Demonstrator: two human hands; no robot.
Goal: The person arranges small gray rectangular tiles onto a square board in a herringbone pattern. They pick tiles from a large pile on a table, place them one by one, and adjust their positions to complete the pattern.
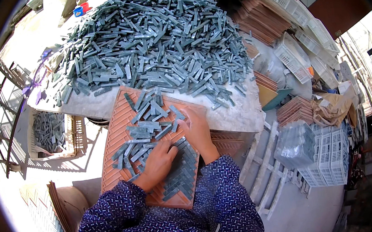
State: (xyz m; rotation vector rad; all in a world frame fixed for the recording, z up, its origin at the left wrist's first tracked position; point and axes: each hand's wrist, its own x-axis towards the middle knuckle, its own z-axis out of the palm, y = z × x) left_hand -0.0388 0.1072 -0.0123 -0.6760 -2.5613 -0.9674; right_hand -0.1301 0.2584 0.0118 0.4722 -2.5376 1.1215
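Observation:
A terracotta-coloured tray [110, 162] with raised herringbone ridges lies tilted in front of me, its far end on the table edge. Grey-green stone strips [181, 175] fill the grooves at its lower right in a herringbone pattern. Loose strips [150, 128] are heaped over its middle and upper part. My left hand [158, 161] is low over the laid strips, fingers bent together; whatever is at its fingertips is hidden. Just beyond, on the right, my right hand [198, 132] is closed, thumb and finger pinching a stone strip [176, 113].
A large pile of stone strips [155, 37] covers the pale table [236, 117]. A cream crate [75, 135] of strips stands low at left. At right are stacked ridged trays [261, 19], white crates [330, 150], a wrapped stack [294, 144] and a slatted pallet [261, 167].

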